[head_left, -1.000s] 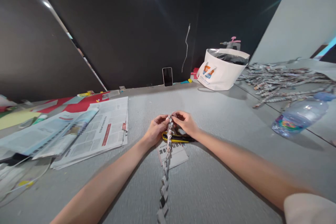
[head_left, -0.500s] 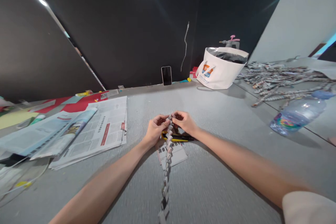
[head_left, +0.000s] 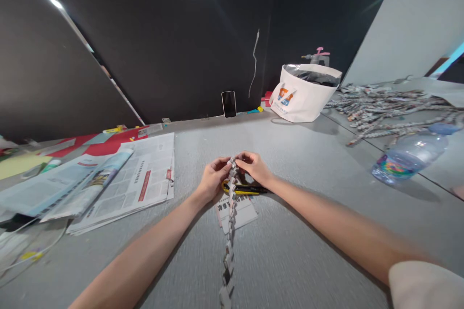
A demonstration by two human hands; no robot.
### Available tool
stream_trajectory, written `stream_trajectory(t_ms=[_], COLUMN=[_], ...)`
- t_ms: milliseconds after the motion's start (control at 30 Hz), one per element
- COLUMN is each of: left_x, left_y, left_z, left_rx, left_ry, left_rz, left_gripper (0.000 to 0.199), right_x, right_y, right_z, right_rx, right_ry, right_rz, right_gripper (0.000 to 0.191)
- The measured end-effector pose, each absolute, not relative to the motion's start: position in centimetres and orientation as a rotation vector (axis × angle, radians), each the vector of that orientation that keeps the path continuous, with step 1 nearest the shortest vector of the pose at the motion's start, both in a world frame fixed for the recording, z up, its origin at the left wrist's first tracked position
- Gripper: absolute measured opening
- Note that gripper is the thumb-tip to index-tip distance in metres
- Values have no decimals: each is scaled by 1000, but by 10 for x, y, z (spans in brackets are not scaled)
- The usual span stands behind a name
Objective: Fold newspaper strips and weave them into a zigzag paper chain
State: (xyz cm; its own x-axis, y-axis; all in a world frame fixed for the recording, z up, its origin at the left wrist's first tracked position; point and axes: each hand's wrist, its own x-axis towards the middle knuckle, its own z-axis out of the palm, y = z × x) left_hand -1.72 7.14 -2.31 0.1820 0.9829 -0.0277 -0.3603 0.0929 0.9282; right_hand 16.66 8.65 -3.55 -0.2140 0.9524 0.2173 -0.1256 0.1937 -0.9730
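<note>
A narrow folded-paper chain [head_left: 229, 246], zigzag along its edges, runs from the near edge of the view up to my fingers. My left hand [head_left: 213, 176] pinches its far end from the left. On the other side of that end, my right hand [head_left: 253, 166] grips it between thumb and fingers. Beneath the chain lies a yellow and black utility knife [head_left: 250, 189], close to both hands and partly covered. Under the knife are small cut pieces of newspaper [head_left: 245, 213] with printed characters.
Newspapers [head_left: 155, 164] are stacked on the left. A phone [head_left: 228, 104] leans against the black partition [head_left: 163, 43]. At the back right stands a white bag [head_left: 306, 96], with a spray bottle [head_left: 319, 57] behind it. Many paper chains [head_left: 380, 106] and a plastic bottle [head_left: 409, 157] lie on the right.
Both hands stay at the far end of the paper chain, with slight shifts of the fingers. The whole view has moved a little; nothing was let go.
</note>
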Motion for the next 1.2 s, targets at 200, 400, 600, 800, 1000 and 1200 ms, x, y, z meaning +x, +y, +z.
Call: stream_trajectory(t_ms=[200, 400, 600, 800, 1000, 1200], left_x=[-18, -18, -17, -17, -17, -16], left_y=[73, 74, 74, 74, 74, 74], left_z=[-15, -15, -18, -19, -20, -25], left_rx=[791, 789, 799, 882, 915, 996], left_ry=[794, 773, 795, 777, 788, 802], left_rz=[1122, 1098, 1092, 1094, 1104, 1121], left_gripper=[53, 49, 49, 49, 45, 48], right_x=[169, 170, 170, 170, 171, 170], right_y=[85, 86, 86, 85, 84, 78], right_z=[-34, -38, -38, -37, -36, -27], right_rx=[-751, -735, -718, -753, -752, -775], right_ry=[-1306, -1336, -1342, -1337, -1341, -1390], right_rz=[1343, 1367, 1365, 1373, 1358, 1298], right_gripper=[41, 46, 44, 45, 44, 44])
